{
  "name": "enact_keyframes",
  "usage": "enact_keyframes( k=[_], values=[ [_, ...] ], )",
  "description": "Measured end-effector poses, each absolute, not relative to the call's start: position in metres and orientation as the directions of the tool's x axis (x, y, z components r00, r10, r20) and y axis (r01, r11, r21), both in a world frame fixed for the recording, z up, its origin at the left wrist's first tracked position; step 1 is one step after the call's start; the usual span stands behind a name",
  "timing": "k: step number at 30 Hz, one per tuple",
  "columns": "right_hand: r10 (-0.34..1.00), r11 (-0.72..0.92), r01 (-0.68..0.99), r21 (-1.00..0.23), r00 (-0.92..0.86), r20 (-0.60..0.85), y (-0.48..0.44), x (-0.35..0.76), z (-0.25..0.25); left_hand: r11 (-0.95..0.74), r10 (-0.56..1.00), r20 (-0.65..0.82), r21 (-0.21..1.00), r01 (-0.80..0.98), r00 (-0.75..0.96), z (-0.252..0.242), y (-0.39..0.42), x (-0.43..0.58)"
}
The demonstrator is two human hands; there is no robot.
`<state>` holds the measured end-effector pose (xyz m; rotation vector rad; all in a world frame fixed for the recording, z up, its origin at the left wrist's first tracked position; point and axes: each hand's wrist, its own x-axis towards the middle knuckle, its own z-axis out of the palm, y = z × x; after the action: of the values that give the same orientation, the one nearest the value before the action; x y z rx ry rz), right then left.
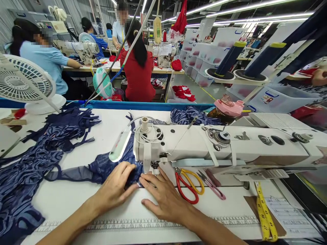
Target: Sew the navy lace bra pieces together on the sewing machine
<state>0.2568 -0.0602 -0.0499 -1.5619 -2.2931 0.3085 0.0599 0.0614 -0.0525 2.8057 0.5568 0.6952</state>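
A piece of navy patterned fabric (102, 166) lies bunched at the needle end of a white sewing machine (184, 143). Its sheer tail stretches left across the table. My left hand (114, 187) rests on this fabric just left of the presser foot (155, 166), with cloth gathered between curved fingers and thumb. Flat in front of the foot, my right hand (166, 197) has its fingers stretched out and thumb apart. Its fingertips touch the fabric's near edge. What lies directly beneath the fingertips is hidden.
Red-and-yellow-handled scissors (190, 185) and pink thread snips (213, 187) lie right of my right hand. A yellow tape measure (264, 214) hangs at the right. Navy garments (46, 156) are heaped at the left, below a white fan (28, 80). Several people sit or stand beyond.
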Motion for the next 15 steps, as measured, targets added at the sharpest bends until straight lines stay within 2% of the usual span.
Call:
enact_keyframes(
  k=[4, 6, 11, 13, 15],
  values=[
    [0.942, 0.336, 0.867, -0.369, -0.305, 0.140, -0.059, 0.255, -0.047, -0.957, 0.277, 0.540, 0.083, 0.277, 0.795, -0.054, 0.062, 0.070],
    [0.944, 0.331, 0.863, -0.382, -0.301, 0.136, -0.060, 0.255, -0.047, -0.958, 0.277, 0.518, 0.087, 0.272, 0.810, -0.061, 0.060, 0.076],
    [0.932, 0.360, 0.859, -0.364, -0.321, 0.167, -0.064, 0.257, -0.050, -0.938, 0.340, 0.471, 0.227, 0.261, 0.814, -0.068, 0.065, 0.073],
    [0.928, 0.369, 0.859, -0.355, -0.318, 0.195, -0.065, 0.256, -0.051, -0.953, 0.299, 0.521, 0.208, 0.221, 0.800, -0.065, 0.068, 0.071],
    [0.920, 0.384, 0.856, -0.347, -0.324, 0.220, -0.066, 0.254, -0.051, -0.968, 0.251, 0.571, 0.133, 0.214, 0.782, -0.060, 0.069, 0.071]
  ],
)
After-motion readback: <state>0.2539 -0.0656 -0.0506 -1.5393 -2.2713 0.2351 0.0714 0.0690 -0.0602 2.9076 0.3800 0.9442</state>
